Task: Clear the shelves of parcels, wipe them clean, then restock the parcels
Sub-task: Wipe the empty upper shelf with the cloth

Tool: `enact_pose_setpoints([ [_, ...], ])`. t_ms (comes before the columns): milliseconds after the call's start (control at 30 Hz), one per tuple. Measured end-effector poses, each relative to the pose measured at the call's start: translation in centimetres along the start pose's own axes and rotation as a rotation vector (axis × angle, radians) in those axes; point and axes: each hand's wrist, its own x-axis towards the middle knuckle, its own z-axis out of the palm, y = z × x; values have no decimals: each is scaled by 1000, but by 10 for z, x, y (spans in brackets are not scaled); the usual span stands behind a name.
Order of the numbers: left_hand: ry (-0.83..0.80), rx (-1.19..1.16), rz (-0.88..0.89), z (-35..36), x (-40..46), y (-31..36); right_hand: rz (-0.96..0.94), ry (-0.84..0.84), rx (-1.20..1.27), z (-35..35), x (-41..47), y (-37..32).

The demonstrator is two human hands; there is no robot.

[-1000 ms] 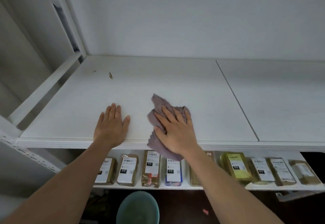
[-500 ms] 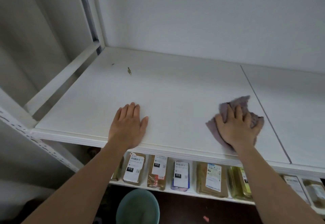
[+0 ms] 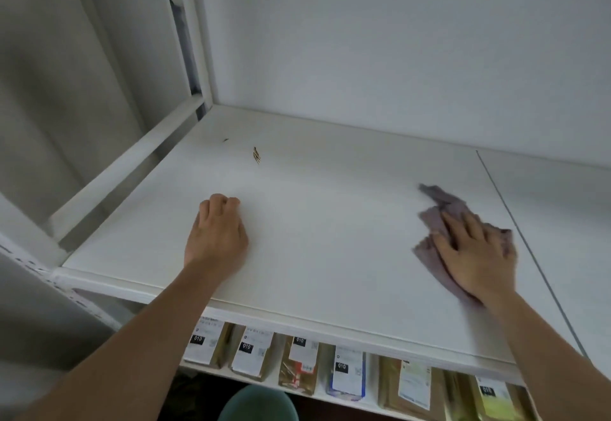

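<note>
1. The right hand [image 3: 476,252] lies with its fingers straight and spread, pressing flat on the cloth [image 3: 436,222]; half a second ago the cloth was under the same palm a little nearer the shelf's front edge, and a second ago it sat at mid-shelf, so the stroke has run rightward and is now edging farther in.
2. The left hand [image 3: 216,232] has changed most: its fingers were flat on the board and are now curled under into a loose fist, holding nothing (it looks to be bracing on the knuckles).
3. The cloth, bunched and mauve, sits near the right end of the upper shelf [image 3: 314,222], just left of the seam [image 3: 515,222] between the two boards.
4. Far left on that shelf a small brown speck [image 3: 256,154] and a darker mark beside it remain unwiped.
5. The parcels [image 3: 297,364] stand in a row on the lower shelf, beneath the front edge.
6. My reading: the wiping is mid-way, the far-left corner needs a pass, and restocking is not yet begun.
</note>
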Motion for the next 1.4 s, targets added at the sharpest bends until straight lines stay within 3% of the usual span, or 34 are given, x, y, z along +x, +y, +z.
enact_pose_setpoints([
  [67, 13, 70, -5, 5, 2, 1, 146, -39, -31, -4, 25, 5],
  [167, -47, 140, -28, 12, 6, -1, 166, -47, -2, -4, 50, -38],
  [400, -97, 142, 12, 9, 11, -5, -431, 8, -41, 14, -6, -183],
  [533, -43, 113, 82, -4, 19, -18, -692, -23, -10, 8, -11, -155],
  [600, -33, 108, 87, -6, 23, -26, -613, 31, 15, 7, 11, -111],
  [700, 34, 85, 33, -3, 29, -30, -271, 135, -12, 6, 65, -43],
  [767, 84, 111, 17, 0, 34, -28, 1, 10, -45, 0, 94, -29],
  [833, 93, 142, 3, 3, 43, -27, 110, -54, -80, -5, 114, -45],
  [933, 95, 144, -12, 7, 56, -22, 50, -41, -52, -3, 126, -100],
  [1100, 101, 51, -23, 8, 68, -20, -456, 36, -31, 17, 77, -200],
  [1233, 101, 26, -105, 4, 72, -27, -723, -37, -10, 14, 62, -187],
  [1300, 78, 56, -167, 3, 74, -28, -684, 29, -58, 17, 84, -144],
  [1400, -15, 138, -190, 8, 76, -28, -366, 83, -108, 16, 132, -90],
])
